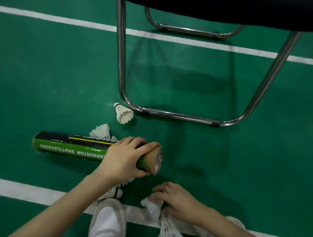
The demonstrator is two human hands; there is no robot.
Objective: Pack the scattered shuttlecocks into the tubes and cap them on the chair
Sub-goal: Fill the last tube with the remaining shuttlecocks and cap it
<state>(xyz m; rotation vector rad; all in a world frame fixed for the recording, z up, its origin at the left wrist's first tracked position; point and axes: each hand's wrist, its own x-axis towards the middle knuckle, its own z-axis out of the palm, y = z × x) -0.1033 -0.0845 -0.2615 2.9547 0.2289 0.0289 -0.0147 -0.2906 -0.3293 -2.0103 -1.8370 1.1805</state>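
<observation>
- The left hand (125, 157) grips a green and black cardboard shuttlecock tube (72, 146) near its open brown-rimmed end, fingers over the top and thumb underneath; white feathers show inside the mouth, which faces right.
- The tube lies roughly level, with its far, closed end resting on the green court floor (53, 77) to the left; upside-down white lettering runs along its side.
- The right hand (176, 201) has its fingers curled down onto a white feathered shuttlecock (151, 208) lying on the white court line (17, 190); I cannot tell whether it pinches it or only rests on it.
- Just below that hand lies a second bunch of white shuttlecock feathers (170, 232) on the same line.
- A white shoe (107, 224) stands at the bottom centre, toe pointing away, with another shuttlecock (117, 192) lying just beyond it, partly hidden under the left wrist.
- Behind the tube, a white shuttlecock skirt (101, 130) pokes up, touching or just beside the tube.
- Farther off, one shuttlecock with a black-banded cork (123, 113) lies on its side just beside the chrome tubular frame (180, 115) of a chair.
- The chair's dark seat (224, 6) fills the top edge, over a second white line.
</observation>
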